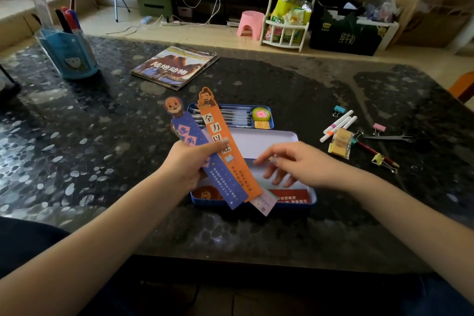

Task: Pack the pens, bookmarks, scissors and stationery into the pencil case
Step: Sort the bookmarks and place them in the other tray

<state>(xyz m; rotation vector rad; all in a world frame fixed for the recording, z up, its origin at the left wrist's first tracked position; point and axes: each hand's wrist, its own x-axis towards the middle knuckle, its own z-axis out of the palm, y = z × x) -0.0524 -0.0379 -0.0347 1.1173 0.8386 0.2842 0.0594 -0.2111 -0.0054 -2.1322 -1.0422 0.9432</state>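
Observation:
My left hand point(188, 161) grips a fan of bookmarks above the open blue tin pencil case point(306, 194): a purple bookmark point(223, 182), an orange bookmark point(225, 141) and a pale one point(264, 204) behind them. My right hand point(295, 164) hovers over the case's white-lined near half with its fingers loosely spread, holding nothing. The far half of the case point(270, 124) holds several pens point(230, 117), a roll of yellow tape point(261, 113) and small yellow erasers point(262, 124). A red bookmark point(292, 196) lies in the near half.
To the right on the dark table lie white markers point(338, 124), a packet of sticky notes point(339, 142), binder clips point(379, 129), a red pencil point(377, 155) and scissors point(389, 137). A magazine point(174, 67) lies beyond the case. A blue pen holder point(68, 52) stands far left.

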